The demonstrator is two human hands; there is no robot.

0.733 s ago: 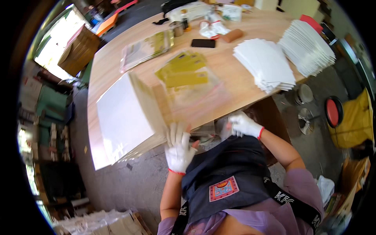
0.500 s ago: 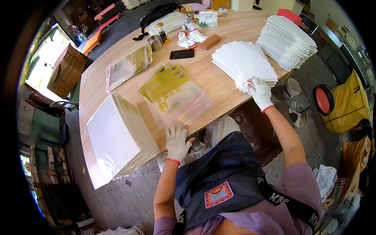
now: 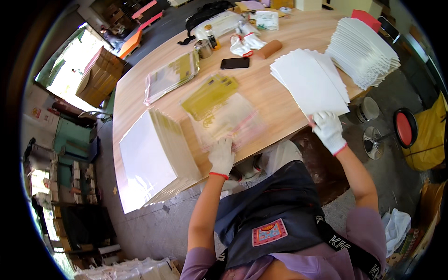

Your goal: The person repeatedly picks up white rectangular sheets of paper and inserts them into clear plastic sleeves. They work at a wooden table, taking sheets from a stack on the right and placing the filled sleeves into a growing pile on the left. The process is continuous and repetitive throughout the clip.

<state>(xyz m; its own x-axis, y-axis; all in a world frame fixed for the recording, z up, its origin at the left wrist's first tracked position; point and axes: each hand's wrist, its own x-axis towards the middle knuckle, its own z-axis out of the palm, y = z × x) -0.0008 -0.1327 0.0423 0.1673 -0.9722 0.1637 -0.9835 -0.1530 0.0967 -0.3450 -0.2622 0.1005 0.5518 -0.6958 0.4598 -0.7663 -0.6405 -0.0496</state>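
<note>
Both my hands wear white knit gloves with red cuffs. My right hand (image 3: 328,130) pinches the near edge of a white sheet (image 3: 308,84), thumb and fingers closed on it. The sheet lies over a fanned stack of more white sheets (image 3: 339,86) at the table's right. My left hand (image 3: 221,156) rests with outstretched fingers on the near edge of clear plastic bags (image 3: 233,119), which have olive-gold printed ends and a pink strip. Left of that hand stands a tall pile of white sheets in clear bags (image 3: 151,156).
Another pile of bags (image 3: 171,77) lies farther back, near a metal tin (image 3: 203,48), a bottle (image 3: 212,37) and a black phone (image 3: 235,63). Spare gloves (image 3: 241,46) and a brown roll (image 3: 269,49) sit behind. A larger white stack (image 3: 361,51) is far right; a red-seated stool (image 3: 406,128) stands beyond the table.
My right hand has drawn the top white sheet toward me, off the stack's near side. My left hand has moved onto the bags' near edge, fingers closer together. The whole view has shifted.
</note>
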